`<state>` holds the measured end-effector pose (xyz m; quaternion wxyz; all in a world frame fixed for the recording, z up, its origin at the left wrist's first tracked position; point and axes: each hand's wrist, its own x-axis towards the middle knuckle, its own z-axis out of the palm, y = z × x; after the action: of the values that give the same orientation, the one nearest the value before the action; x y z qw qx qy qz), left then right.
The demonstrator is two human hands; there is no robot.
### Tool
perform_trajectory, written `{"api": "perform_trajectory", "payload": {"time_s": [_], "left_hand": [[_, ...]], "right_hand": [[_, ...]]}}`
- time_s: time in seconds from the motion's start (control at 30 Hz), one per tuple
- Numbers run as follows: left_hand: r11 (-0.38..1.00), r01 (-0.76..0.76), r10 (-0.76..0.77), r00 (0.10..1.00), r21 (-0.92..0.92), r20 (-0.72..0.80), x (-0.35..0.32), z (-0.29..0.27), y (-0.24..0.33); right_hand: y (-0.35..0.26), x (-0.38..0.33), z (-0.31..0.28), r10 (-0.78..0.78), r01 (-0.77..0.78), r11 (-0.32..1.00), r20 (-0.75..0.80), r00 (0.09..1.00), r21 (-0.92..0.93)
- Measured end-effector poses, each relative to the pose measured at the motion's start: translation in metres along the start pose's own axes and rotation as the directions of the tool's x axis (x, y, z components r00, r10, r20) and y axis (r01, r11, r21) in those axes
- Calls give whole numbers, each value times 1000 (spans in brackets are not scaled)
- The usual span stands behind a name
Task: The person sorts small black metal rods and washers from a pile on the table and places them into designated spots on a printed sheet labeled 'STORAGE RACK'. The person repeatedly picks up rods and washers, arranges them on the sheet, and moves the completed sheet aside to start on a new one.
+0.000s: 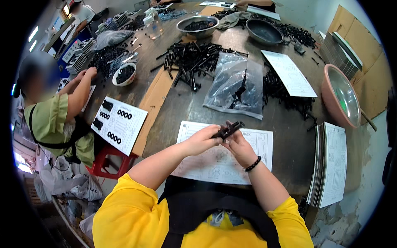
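Note:
Both my hands meet above a white printed sheet lying at the table's near edge. Between them is a small bundle of black parts, too dark to make out piece by piece. My left hand closes on the bundle from the left, fingers wrapped at its lower end. On the other side my right hand, below a black bead bracelet, grips it with thumb and fingers. Just beyond lies a clear plastic bag with some black pieces inside.
Black bolts are heaped past the bag. A metal bowl, a dark pan and a pink-rimmed basin stand around. Stacked printed sheets sit at right. At left, a co-worker works beside a card with black rings.

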<state>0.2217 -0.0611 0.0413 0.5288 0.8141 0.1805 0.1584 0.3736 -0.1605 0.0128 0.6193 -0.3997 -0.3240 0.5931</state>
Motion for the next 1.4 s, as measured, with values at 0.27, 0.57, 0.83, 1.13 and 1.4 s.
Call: {"api": "perform_trajectory", "payload": {"time_s": [0.27,0.57,0.83,1.13,1.4], "left_hand": [[986,126,-125,992,111,-19,-30,2,6],[926,31,-203,880,-375,-429,-44,-28,-14],[993,-93,48,885,-74,-464,-22,-39,-19],[960,255,-185,889,117,-419,-15,-39,-6],[816,99,-17,989,570,-148,-48,-46,-48]], "right_hand": [[18,-4,29,24,21,940,-127,992,342],[-3,-3,5,-22,-5,997,-344,939,-75],[-16,-2,17,58,-140,954,-294,954,-266],[-22,14,13,-120,-65,675,-196,973,-735],[-19,38,43,-148,4,176,-23,989,-984]]}}
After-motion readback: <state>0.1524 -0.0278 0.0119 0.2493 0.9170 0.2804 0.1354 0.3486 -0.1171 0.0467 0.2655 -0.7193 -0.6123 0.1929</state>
